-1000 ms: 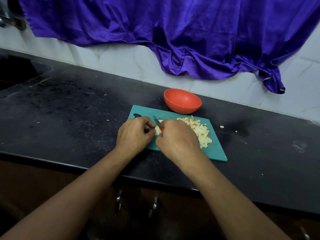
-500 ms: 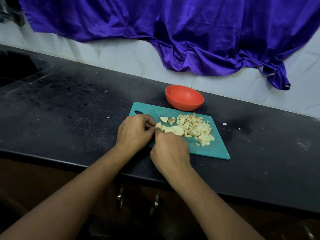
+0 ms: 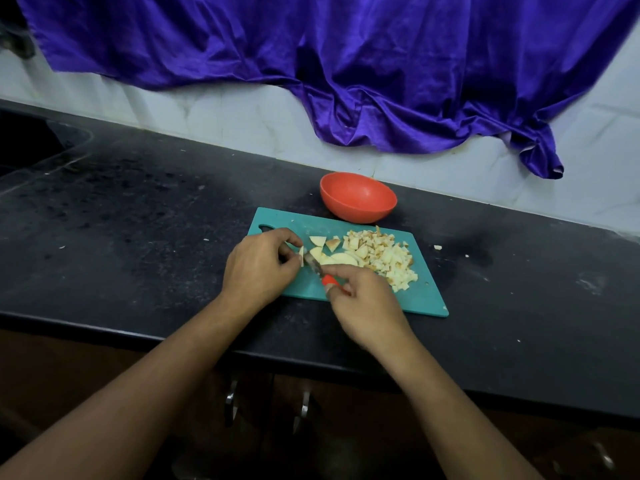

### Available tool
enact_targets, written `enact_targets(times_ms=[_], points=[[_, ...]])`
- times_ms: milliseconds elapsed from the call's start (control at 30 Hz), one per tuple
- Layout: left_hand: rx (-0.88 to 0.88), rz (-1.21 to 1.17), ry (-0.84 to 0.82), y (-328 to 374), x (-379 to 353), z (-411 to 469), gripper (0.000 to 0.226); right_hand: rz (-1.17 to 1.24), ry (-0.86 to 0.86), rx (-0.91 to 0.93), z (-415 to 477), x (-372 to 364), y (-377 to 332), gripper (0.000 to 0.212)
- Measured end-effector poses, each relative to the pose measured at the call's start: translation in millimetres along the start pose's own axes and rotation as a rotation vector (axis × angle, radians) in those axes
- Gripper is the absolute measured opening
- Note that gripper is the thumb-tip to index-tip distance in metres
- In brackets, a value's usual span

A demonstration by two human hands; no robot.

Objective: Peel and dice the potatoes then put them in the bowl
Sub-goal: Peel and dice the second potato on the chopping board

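A teal cutting board point(image 3: 420, 299) lies on the black counter. On its right half sits a pile of diced potato point(image 3: 384, 259), with a few larger slices point(image 3: 332, 252) to the left of it. My left hand point(image 3: 258, 268) pinches a thin potato slice point(image 3: 301, 256) upright on the board. My right hand point(image 3: 363, 304) grips the red-handled knife point(image 3: 320, 273), whose blade lies beside that slice. The empty orange bowl point(image 3: 358, 197) stands just behind the board.
A purple cloth point(image 3: 346, 64) hangs over the white tiled wall behind the counter. A few potato crumbs point(image 3: 438, 247) lie on the black counter point(image 3: 138, 216) right of the board. A dark sink recess is at far left. Cabinet handles point(image 3: 230, 398) show below the counter edge.
My right hand has drawn back toward me, so the knife's red handle and the larger slices now show. My left hand now holds one thin slice upright.
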State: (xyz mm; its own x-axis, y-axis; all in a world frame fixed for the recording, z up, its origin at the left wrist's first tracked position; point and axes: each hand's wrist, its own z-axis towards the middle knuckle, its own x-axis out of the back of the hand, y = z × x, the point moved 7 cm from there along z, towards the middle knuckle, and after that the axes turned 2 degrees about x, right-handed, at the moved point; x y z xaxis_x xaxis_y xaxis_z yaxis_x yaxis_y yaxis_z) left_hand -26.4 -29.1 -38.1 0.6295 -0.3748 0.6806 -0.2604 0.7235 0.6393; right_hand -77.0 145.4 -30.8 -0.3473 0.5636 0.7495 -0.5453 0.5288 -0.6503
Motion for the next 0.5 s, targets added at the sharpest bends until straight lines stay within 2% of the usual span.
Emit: enact_targets(times_ms=[167, 300, 500], points=[[-0.039, -0.005, -0.03, 3.4, -0.9, -0.4, 0.029, 0.296, 0.167, 0.026, 12.5, 26.0, 13.7, 0.035], [-0.118, 0.011, -0.098, 10.2, -5.2, 0.1, 0.042, 0.383, 0.252, 0.036, 20.1, 26.1, 33.0, 0.037], [-0.235, 0.205, -0.155, 18.2, -20.0, 7.3, 0.061, 0.563, 0.413, 0.068, 10.1, 29.6, 47.7, 0.039]])
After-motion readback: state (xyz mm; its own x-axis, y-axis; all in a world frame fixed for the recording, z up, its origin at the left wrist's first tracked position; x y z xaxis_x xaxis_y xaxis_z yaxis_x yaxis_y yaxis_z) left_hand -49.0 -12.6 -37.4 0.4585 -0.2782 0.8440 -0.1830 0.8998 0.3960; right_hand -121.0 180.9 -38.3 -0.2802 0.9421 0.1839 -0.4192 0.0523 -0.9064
